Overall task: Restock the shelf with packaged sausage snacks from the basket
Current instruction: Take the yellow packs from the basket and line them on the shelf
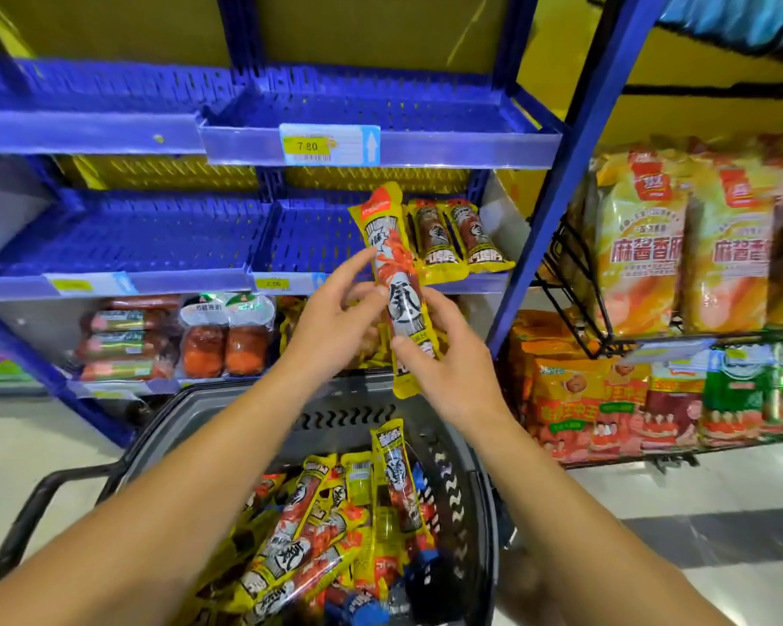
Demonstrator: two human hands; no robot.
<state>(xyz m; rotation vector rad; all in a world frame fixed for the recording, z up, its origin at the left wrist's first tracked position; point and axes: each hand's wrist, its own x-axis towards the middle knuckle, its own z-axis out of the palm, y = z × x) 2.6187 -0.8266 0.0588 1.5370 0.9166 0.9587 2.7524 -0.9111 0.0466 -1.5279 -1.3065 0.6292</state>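
Observation:
A long yellow sausage snack pack [392,246] stands nearly upright in front of the blue middle shelf [154,282]. My right hand [453,368] grips its lower part. My left hand [335,318] pinches its middle with thumb and fingertips. Two matching packs [457,239] lie on the right end of that shelf. Below my arms, the dark grey basket [466,490] holds several more yellow sausage packs [317,535].
A bare blue top shelf [380,146] carries a 7.80 price tag. The bottom shelf holds other sausage packs [177,336]. To the right, a black wire rack [575,309] holds large orange bags and red packets. A blue upright post [548,210] separates the two.

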